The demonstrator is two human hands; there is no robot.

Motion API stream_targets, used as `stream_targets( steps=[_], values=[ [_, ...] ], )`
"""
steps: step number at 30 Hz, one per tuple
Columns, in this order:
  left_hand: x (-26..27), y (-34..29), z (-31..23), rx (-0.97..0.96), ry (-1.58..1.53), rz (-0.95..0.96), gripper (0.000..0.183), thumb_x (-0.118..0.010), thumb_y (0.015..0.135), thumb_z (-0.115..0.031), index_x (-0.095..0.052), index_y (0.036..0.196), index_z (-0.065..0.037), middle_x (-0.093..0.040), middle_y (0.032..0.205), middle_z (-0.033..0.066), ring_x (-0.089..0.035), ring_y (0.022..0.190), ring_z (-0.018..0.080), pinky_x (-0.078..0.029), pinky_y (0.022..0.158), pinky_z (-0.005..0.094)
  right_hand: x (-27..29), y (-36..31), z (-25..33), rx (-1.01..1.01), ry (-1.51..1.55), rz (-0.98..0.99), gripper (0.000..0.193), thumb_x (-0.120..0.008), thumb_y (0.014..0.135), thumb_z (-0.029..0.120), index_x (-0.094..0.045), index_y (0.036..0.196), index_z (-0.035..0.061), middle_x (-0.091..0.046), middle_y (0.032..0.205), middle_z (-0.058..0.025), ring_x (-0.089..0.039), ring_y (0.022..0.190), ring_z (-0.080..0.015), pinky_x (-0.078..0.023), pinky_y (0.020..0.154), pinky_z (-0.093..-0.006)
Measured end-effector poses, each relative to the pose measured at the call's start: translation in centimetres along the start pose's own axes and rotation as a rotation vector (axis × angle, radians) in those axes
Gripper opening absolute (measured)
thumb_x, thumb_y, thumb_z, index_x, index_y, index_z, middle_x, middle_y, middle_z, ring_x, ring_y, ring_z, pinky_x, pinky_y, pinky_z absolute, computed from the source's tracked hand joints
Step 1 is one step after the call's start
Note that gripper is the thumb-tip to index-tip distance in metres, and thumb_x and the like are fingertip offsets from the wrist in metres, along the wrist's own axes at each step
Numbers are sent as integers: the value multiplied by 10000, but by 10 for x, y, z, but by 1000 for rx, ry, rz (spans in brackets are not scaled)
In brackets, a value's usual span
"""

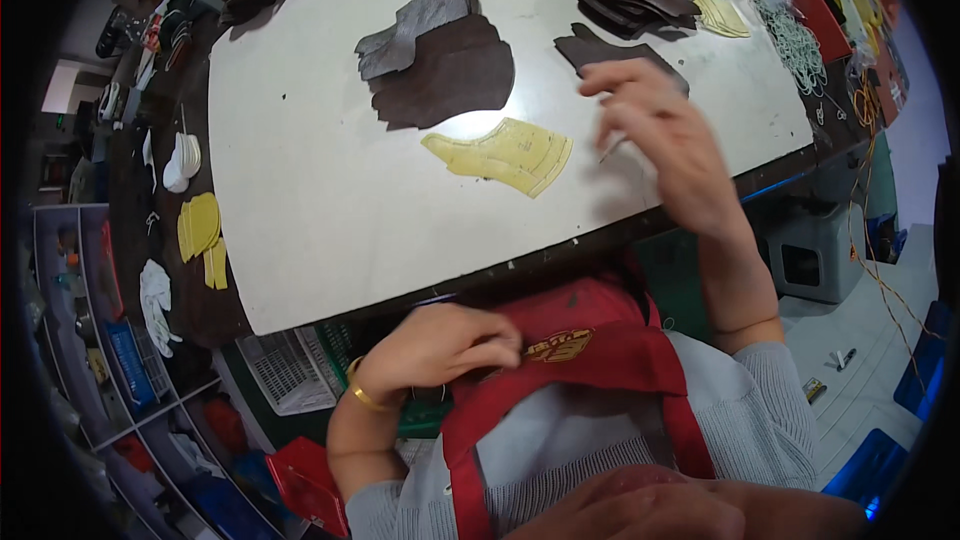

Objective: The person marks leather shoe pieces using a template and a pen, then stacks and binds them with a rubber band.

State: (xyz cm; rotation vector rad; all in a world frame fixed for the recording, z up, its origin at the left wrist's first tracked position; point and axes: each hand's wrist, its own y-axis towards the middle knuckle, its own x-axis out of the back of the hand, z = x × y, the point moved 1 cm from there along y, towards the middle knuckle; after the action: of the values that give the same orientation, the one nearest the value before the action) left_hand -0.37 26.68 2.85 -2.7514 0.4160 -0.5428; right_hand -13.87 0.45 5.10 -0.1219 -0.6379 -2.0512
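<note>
— What colours lie on the white table (pixel 300 190)?
— A pale yellow pattern piece (pixel 503 155), dark brown leather (pixel 450 75), a grey piece (pixel 415 25).
— And the apron (pixel 590 360)?
— Red, over a grey ribbed sweater (pixel 760 410).

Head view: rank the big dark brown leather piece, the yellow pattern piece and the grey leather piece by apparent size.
1. Dark brown leather piece
2. Yellow pattern piece
3. Grey leather piece
The last two look close, and fisheye bending makes their order unsure.

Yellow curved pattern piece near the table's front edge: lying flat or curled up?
Flat. The yellow curved pattern piece lies spread on the white table, edges down, nothing on top. The right hand hovers beside it, apart from it.
</note>
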Motion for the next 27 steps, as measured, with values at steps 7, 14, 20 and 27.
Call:
stream_targets(
  steps=[7,14,20,27],
  values=[
    [77,52,6,-231,888,-839,220,-718,778,-70,-691,994,-40,-685,927,102,-660,851,290,-542,717,393,-65,8,-26,-217,-858,393,538,-808,765,293,-580,1152,-2,-622,1000,-164,-697,866,-337,-576,681,-448],
    [109,90,33,-313,1289,-751,276,-662,778,-22,-659,1052,4,-631,874,113,-635,797,250,-552,677,338,-41,4,-22,-278,-766,550,582,-905,649,232,-592,1082,1,-640,1053,-157,-697,883,-347,-578,718,-456],
    [93,93,38,-161,1343,-758,297,-630,806,5,-670,1099,-23,-612,801,103,-651,786,259,-569,673,347,-29,11,-18,-253,-813,616,515,-870,701,241,-594,1099,69,-658,1027,-109,-681,955,-324,-547,797,-444],
    [65,70,19,-262,1055,-739,283,-667,774,-40,-677,1056,-28,-607,879,104,-637,815,265,-542,697,365,45,19,-34,-337,67,-77,92,-592,1025,142,-607,1061,59,-633,893,14,-579,814,-50,-484,744,-222]
  ],
)
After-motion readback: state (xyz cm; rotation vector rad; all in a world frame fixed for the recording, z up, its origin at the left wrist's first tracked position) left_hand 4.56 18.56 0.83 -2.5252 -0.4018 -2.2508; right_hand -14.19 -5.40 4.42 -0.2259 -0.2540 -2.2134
